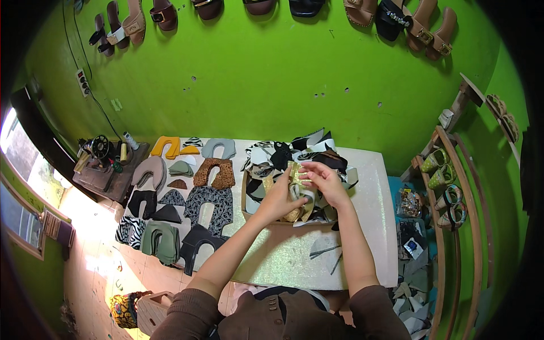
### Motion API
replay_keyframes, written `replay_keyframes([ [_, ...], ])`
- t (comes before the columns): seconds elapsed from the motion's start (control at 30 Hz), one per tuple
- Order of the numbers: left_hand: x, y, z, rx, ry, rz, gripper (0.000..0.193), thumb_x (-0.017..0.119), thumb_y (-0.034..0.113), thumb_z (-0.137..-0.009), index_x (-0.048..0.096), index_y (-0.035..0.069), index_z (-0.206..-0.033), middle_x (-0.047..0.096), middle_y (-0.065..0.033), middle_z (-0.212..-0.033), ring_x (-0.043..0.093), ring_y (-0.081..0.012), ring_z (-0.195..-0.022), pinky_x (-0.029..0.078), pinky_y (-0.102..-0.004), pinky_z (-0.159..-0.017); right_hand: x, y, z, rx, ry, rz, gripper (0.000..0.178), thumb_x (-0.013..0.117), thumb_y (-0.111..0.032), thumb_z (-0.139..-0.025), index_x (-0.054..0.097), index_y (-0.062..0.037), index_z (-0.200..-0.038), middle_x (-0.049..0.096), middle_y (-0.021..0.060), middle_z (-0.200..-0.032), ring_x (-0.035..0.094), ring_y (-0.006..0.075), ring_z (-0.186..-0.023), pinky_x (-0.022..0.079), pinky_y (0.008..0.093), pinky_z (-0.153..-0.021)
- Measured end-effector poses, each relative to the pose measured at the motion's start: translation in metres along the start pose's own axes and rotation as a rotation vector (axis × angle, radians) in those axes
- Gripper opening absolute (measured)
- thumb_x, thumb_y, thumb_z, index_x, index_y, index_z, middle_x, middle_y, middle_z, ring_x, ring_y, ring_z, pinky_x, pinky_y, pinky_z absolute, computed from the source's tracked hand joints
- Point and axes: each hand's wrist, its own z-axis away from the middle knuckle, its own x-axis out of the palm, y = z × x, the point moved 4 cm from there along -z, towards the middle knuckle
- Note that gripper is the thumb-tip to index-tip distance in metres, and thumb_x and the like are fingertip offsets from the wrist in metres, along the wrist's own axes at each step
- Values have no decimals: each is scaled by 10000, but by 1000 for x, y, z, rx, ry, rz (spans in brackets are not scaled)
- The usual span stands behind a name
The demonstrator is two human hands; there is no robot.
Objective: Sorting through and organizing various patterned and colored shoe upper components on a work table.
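Holding loosely in left grip [276, 199] a shiny gold scrap [294, 172], over the open box [245, 194] of mixed scraps [333, 162]. Bending fingers of right grip [323, 181] near to it; cannot tell if pinching. On the worktop [371, 226], at left, stacked cut pieces [161, 239].

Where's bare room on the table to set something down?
The table is bare right of the box, to the table's edge, and nearer you, between your left forearm and the grey scraps. It's crowded on the left with cut pieces, and in the box with strips.
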Motion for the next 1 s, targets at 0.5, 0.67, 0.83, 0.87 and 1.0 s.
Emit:
replay_keyframes([
  [0.5,5,-30,10,-100,-17,387,654,667,123,-714,348,62,-1282,411,-118,-1140,472,-142,-770,434,-245,-680,7,7,17,-118,-36,1119,237,592,-186,-763,604,-48,-956,605,123,-935,556,295,-893,429,380,-798],
  [0.67,-5,-48,10,-146,99,614,635,632,68,-723,339,63,-1286,417,-96,-1190,412,-79,-693,408,-216,-635,-22,-23,16,-367,441,964,119,536,-111,-784,600,-41,-855,598,117,-833,543,305,-835,427,373,-748],
  [0.83,-17,-58,7,-176,221,570,523,577,76,-775,372,47,-1254,472,-104,-1155,483,-99,-858,406,-213,-701,-20,-44,24,-599,807,1384,165,521,-95,-778,600,-49,-916,574,110,-938,519,286,-931,369,411,-864],
  [0.87,-16,-58,8,-237,233,586,449,544,79,-807,399,43,-1231,500,-112,-1120,495,-125,-957,406,-228,-773,-14,-41,24,-585,748,1339,229,522,-117,-777,596,-62,-987,558,104,-979,499,279,-979,326,422,-914],
  [1.0,-15,-49,4,-203,259,634,399,511,65,-828,414,39,-1214,506,-113,-1114,498,-139,-978,401,-252,-831,27,-22,34,-500,315,1164,293,537,-163,-776,581,-69,-1050,560,115,-969,502,278,-974,333,417,-905],
])
